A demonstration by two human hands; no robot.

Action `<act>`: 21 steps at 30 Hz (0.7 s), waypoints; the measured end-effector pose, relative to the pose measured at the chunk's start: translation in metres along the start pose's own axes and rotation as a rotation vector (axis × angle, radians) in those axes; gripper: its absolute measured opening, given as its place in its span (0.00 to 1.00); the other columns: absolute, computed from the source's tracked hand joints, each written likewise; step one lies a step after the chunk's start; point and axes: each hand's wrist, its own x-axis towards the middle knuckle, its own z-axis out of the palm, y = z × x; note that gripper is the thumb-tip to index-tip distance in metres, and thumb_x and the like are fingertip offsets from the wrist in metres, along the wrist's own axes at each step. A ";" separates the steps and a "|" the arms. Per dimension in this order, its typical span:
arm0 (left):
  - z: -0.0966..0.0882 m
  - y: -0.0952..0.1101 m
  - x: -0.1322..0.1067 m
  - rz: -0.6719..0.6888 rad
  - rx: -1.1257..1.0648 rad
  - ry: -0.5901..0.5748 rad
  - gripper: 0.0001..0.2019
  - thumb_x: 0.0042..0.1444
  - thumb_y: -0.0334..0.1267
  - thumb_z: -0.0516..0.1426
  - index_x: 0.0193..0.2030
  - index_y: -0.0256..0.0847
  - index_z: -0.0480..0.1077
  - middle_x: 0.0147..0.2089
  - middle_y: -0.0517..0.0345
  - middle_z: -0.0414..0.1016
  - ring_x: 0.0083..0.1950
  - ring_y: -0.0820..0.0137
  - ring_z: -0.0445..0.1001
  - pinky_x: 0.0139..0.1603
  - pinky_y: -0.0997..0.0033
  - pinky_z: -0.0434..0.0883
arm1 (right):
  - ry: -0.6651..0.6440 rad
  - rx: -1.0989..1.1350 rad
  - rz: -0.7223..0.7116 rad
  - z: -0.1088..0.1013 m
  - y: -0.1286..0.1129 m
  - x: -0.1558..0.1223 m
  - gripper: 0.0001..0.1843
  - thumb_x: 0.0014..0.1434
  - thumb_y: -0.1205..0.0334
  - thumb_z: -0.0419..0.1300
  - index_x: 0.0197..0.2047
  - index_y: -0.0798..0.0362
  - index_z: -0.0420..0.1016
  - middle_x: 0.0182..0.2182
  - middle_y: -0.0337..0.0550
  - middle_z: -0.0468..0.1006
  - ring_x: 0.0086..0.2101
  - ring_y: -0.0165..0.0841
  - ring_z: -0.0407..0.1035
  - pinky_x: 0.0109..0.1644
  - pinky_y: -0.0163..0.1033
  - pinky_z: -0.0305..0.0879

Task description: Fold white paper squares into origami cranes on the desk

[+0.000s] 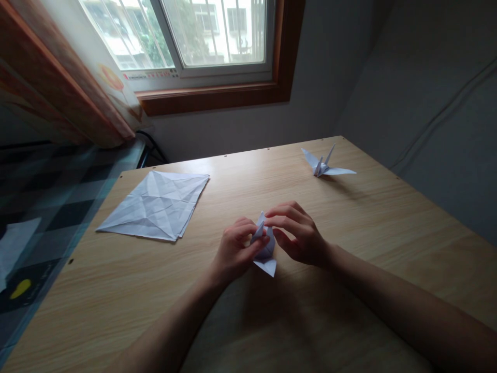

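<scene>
A white origami paper crane [266, 253], partly folded flat with pointed flaps, is held just above the wooden table between both hands. My left hand [238, 251] is closed on its left side, the thumb pressed across the front of the paper. From the right, my right hand [297, 232] has its fingertips at the upper points and its thumb close to the right side. The fingers cover part of the folds. One flap sticks out below my left thumb toward me.
A second paper crane [322, 167] with spread wings stands at the back right of the wooden table [186, 311]. Creased square sheets [159, 204] lie at the left. Beyond the table's left edge is a checked cloth surface [73, 207]; a window [217, 36] is behind.
</scene>
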 end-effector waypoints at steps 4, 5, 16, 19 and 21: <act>0.000 0.004 0.001 0.015 0.025 0.015 0.07 0.56 0.37 0.60 0.27 0.40 0.73 0.27 0.57 0.71 0.32 0.69 0.68 0.35 0.68 0.67 | -0.022 -0.020 -0.004 -0.001 0.000 0.001 0.14 0.59 0.71 0.55 0.48 0.53 0.71 0.42 0.50 0.76 0.43 0.40 0.69 0.47 0.49 0.68; 0.000 0.005 0.001 0.022 0.031 0.020 0.07 0.55 0.37 0.60 0.27 0.40 0.73 0.27 0.57 0.71 0.32 0.69 0.68 0.35 0.68 0.67 | -0.034 -0.034 -0.008 -0.001 -0.001 0.001 0.14 0.59 0.71 0.55 0.48 0.54 0.71 0.42 0.50 0.76 0.43 0.40 0.69 0.47 0.49 0.68; -0.001 0.006 0.000 0.038 0.063 0.102 0.06 0.54 0.35 0.61 0.27 0.40 0.72 0.29 0.58 0.71 0.33 0.69 0.70 0.36 0.68 0.68 | -0.089 -0.200 -0.068 -0.007 -0.007 0.009 0.09 0.60 0.71 0.57 0.44 0.53 0.71 0.42 0.48 0.76 0.43 0.38 0.68 0.47 0.45 0.65; -0.001 0.006 0.000 0.041 0.064 0.093 0.07 0.54 0.35 0.61 0.26 0.40 0.72 0.29 0.58 0.71 0.33 0.69 0.70 0.36 0.69 0.68 | -0.107 -0.205 -0.090 -0.007 -0.006 0.009 0.09 0.61 0.72 0.57 0.44 0.52 0.72 0.45 0.48 0.77 0.45 0.38 0.68 0.48 0.45 0.65; 0.000 0.007 0.000 0.044 0.070 0.092 0.07 0.54 0.35 0.61 0.26 0.40 0.71 0.29 0.58 0.72 0.33 0.69 0.70 0.36 0.69 0.68 | -0.093 -0.189 -0.092 -0.006 -0.005 0.009 0.07 0.61 0.71 0.58 0.42 0.52 0.73 0.44 0.47 0.77 0.44 0.38 0.69 0.47 0.45 0.66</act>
